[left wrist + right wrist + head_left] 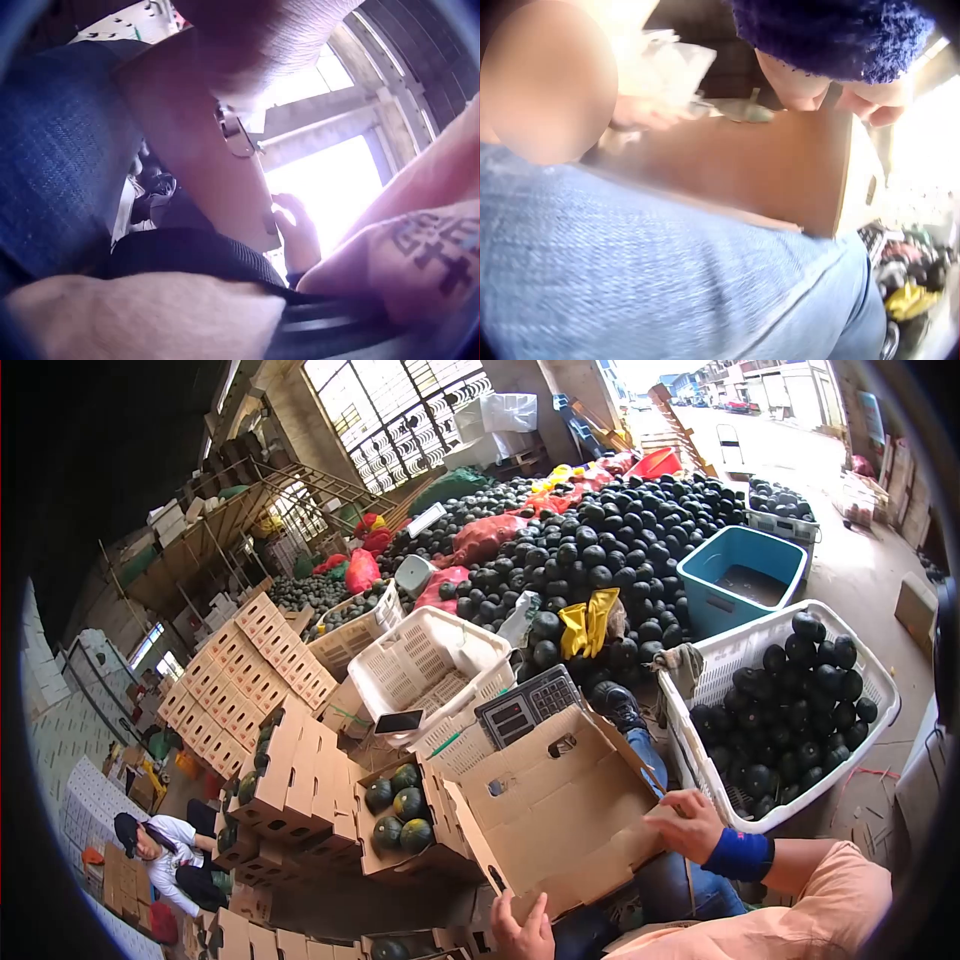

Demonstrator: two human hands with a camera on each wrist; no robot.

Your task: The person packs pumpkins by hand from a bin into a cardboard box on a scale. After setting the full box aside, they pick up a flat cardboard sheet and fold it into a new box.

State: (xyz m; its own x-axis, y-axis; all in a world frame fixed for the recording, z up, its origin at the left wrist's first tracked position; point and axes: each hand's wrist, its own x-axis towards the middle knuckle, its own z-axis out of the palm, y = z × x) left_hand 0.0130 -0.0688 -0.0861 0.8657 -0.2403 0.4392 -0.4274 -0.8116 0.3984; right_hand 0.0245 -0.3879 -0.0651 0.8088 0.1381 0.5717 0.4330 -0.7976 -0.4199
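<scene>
An open cardboard box [575, 810] lies tilted across the person's lap, its inside bare apart from cut-out holes in the walls. At the near left edge the left hand [522, 932] grips the cardboard, thumb up; in the left wrist view that hand [259, 49] is close up and partly cut off. The right hand [688, 828] pinches the box wall near its right corner. From the right wrist view, the right hand's fingers [799, 94] bend over the top edge of the box [742, 169], below a blue wristband.
Left of the box, a carton of dark green squashes [412, 803] stands beside stacked cartons [300, 775]. A scale [528, 705] and a white crate [430, 660] holding a phone [398, 722] lie ahead. Right is a squash-filled crate [880, 680]. Another person [175, 850] crouches far left.
</scene>
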